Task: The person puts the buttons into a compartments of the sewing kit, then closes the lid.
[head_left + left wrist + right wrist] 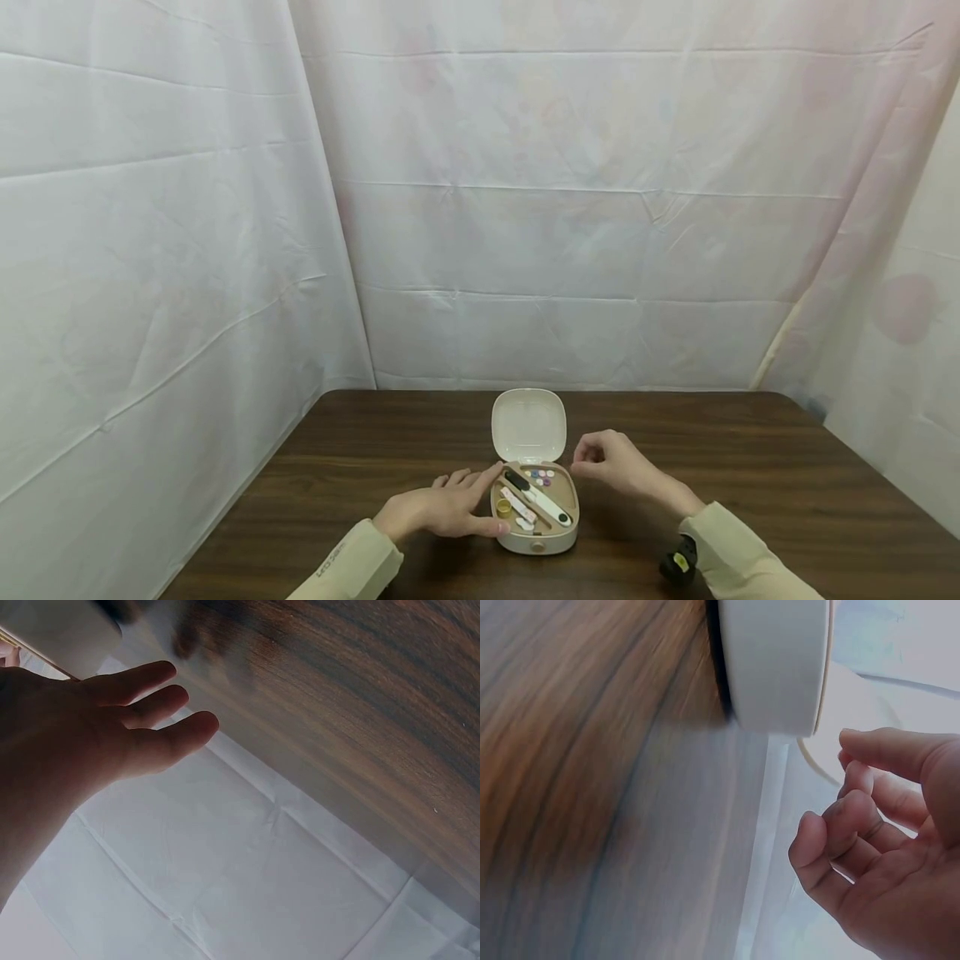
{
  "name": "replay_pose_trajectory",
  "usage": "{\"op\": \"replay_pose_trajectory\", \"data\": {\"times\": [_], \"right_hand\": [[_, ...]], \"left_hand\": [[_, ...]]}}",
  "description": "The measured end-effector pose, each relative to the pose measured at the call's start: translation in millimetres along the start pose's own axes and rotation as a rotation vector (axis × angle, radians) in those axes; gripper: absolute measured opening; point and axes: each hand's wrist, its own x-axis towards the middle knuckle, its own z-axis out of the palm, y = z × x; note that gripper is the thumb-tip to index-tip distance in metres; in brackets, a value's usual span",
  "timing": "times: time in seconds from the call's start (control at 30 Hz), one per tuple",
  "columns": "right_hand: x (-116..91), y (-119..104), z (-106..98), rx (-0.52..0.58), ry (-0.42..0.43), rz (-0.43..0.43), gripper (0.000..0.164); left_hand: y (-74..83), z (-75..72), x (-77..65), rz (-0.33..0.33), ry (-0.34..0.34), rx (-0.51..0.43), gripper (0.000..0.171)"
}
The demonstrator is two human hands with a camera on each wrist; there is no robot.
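Note:
A small cream box [537, 546] stands on the table with its lid [528, 425] raised. In its tan tray lie a black-and-white slim tool [551, 507], a gold thimble-like ring [504, 507], a white strip with pinkish marks [517, 505], a small white piece [524, 524] and several coloured buttons [542, 473]. My left hand [453, 504] rests along the box's left side, fingers spread, thumb at the front rim. Beside the box's rear right corner, my right hand [618, 462] is raised, fingers loosely curled, thumb close to the forefinger. Nothing shows between them in the right wrist view.
The dark wooden table [405, 433] reaches back to a pale cloth curtain [525, 250]. Another cloth panel [150, 292] runs along the left. A dark band with a yellow patch [679, 562] is at my right wrist.

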Motion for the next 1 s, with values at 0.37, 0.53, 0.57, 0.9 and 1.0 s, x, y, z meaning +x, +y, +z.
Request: {"op": "replay_pose_trajectory", "data": {"times": [0.37,0.53,0.57,0.9,1.0], "right_hand": [[-21,21,-24,-0.116,0.018,-0.007,0.010],[-35,30,-35,-0.151,-0.044,0.015,0.010],[-38,31,-37,-0.155,-0.056,0.018,0.010],[-56,48,-49,-0.195,-0.126,0.039,0.011],[-58,53,-50,-0.215,-0.131,0.037,0.010]], "left_hand": [[1.8,-2.4,-1.5,-0.002,-0.005,0.010,0.095],[-0.6,0.0,0.3,0.007,0.005,0.023,0.097],[-1.1,0.5,0.8,0.006,0.013,0.020,0.098],[-5.7,4.6,5.4,0.005,0.025,0.012,0.096],[-3.5,3.0,3.5,0.003,0.019,0.005,0.095]]}}
